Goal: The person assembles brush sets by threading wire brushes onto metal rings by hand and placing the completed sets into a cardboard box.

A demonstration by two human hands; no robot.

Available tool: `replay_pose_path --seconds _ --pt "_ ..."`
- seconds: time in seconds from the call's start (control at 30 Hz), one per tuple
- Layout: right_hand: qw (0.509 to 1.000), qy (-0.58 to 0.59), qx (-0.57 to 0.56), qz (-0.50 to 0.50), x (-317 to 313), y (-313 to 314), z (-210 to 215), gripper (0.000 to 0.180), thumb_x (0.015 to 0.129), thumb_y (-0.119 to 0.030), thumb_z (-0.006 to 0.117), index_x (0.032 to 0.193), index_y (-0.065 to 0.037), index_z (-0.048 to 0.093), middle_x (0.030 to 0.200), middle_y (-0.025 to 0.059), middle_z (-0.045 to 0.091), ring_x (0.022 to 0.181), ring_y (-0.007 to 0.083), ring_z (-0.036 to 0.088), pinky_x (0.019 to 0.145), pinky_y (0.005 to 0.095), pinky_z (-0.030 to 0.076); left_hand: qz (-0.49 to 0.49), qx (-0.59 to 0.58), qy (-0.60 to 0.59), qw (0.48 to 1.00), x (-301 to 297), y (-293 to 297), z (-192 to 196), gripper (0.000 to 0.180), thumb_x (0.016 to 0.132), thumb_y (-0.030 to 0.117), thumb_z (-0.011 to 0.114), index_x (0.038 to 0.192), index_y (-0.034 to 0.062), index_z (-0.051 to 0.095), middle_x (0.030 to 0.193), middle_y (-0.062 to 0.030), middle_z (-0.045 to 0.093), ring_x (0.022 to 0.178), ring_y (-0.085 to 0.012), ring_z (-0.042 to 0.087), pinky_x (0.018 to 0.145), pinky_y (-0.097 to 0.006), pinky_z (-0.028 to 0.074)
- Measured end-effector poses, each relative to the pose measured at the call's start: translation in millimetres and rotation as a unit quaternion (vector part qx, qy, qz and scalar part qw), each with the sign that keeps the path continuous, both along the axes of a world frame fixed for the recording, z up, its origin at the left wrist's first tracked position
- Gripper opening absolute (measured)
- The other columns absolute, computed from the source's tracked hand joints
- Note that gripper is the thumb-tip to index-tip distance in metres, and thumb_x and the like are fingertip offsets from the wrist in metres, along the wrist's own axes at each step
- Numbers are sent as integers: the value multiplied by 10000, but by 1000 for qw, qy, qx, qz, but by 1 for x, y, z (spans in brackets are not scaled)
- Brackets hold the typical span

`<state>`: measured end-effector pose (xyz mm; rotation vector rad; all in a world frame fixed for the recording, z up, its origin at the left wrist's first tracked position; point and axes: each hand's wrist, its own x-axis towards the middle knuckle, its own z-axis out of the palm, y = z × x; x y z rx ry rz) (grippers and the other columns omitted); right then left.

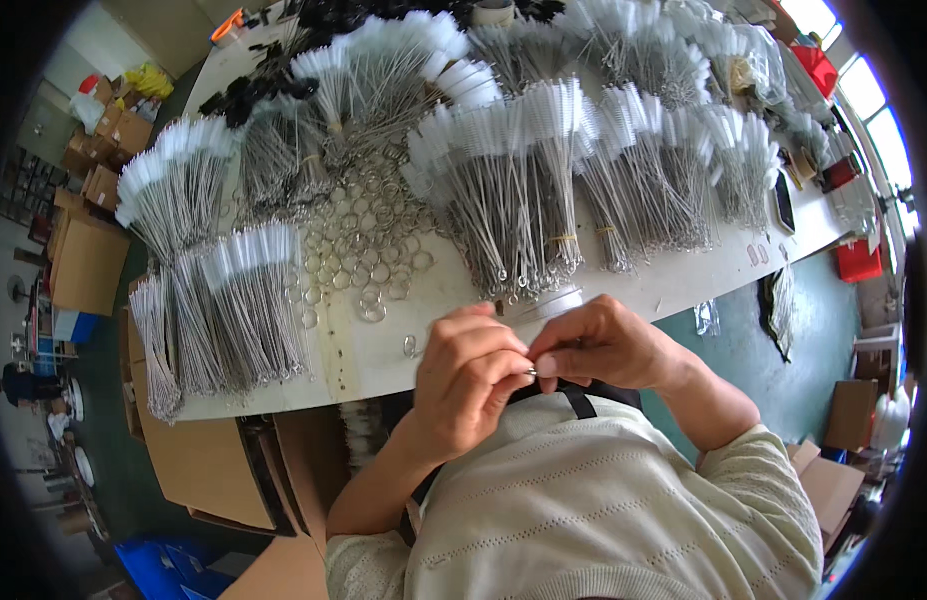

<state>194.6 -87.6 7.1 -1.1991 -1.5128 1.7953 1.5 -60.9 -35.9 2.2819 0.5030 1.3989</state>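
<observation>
Close in front of my body, at the table's near edge, my left hand and my right hand meet fingertip to fingertip. Both pinch a small shiny metal piece; fingers cover most of it, so its shape cannot be made out. Just beyond the hands lie bundles of wire-handled brushes with white bristles and looped wire ends. Left of them, many loose metal split rings are spread over the white table. One ring lies apart near my left hand.
More brush bundles stand at the left, others at the right. Black items are heaped at the back. A phone lies by the right edge. Cardboard boxes stand below the table's left side, and a red container is at far right.
</observation>
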Motion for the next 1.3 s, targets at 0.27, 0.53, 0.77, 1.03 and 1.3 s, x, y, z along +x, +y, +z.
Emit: replay_pose_path --seconds 0.27,0.53,0.77,1.03,1.3 --pt "995 -39 -64 65 37 -25 -16 172 862 -131 602 953 7 651 738 28 643 655 71 569 578 223 455 -72 67 4 995 8 -18 -22 213 780 153 671 915 34 557 923 -76 559 812 -229 546 773 -404 483" --pt "743 -590 313 -49 91 -35 -53 59 764 -84 651 797 -35 656 743 97 611 646 285 599 597 355 480 321 -155 208 911 -72 -5 -61 187 794 150 662 909 44 559 876 -86 578 704 -211 538 607 -314 441" --pt "876 -216 427 -61 -33 -1 -32 80 765 -123 657 836 -90 637 935 47 594 617 199 604 538 311 505 145 -422 -105 889 -63 3 -44 80 831 26 608 807 14 532 911 -91 634 689 -130 612 624 -271 524" --pt "932 -85 350 -36 -53 26 -28 99 812 -128 624 865 -45 631 818 69 607 628 239 597 576 337 475 -9 -350 -58 935 -76 23 16 139 832 -14 589 961 -4 639 1025 -139 598 795 -119 618 668 -234 549" --pt "997 37 38 -57 -45 23 -9 160 875 -167 600 906 -12 624 663 18 571 584 64 508 507 230 401 -43 -273 -6 961 -62 31 46 255 790 -78 575 1032 -8 619 1037 -134 595 813 -141 632 700 -233 549"
